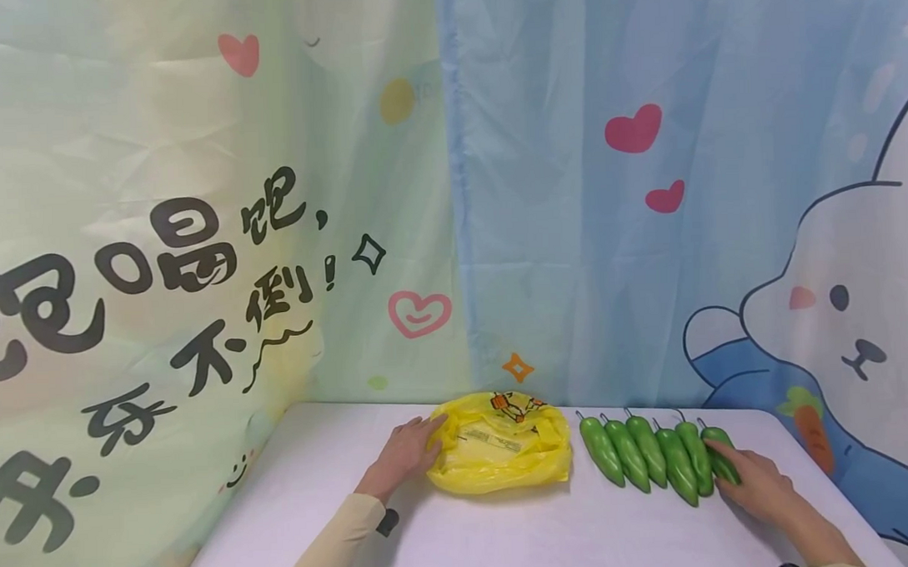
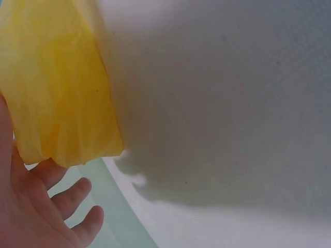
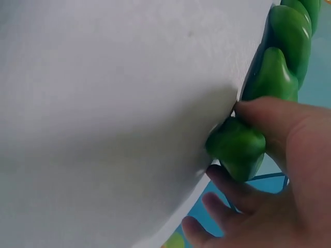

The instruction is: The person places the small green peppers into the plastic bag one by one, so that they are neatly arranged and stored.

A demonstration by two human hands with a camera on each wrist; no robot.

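A yellow plastic bag [image 1: 498, 478] with its mouth spread lies on the table. My left hand [image 1: 409, 450] holds its left rim; in the left wrist view the other fingers [image 2: 72, 199] stand loosely spread below the yellow plastic [image 2: 62, 93]. At the right end of a row of green peppers, my right hand [image 1: 761, 483] grips the last green pepper [image 1: 725, 471]. The right wrist view has its thumb on one side of this pepper [image 3: 237, 147] and its index finger on the other, with the remaining fingers [image 3: 217, 206] apart from it.
Several more green peppers [image 1: 602, 452] lie side by side between the bag and my right hand, stems toward the back. A white-covered table [image 1: 538, 539] bears everything. Behind it hangs a printed curtain [image 1: 527, 231] with hearts, lettering and a cartoon animal.
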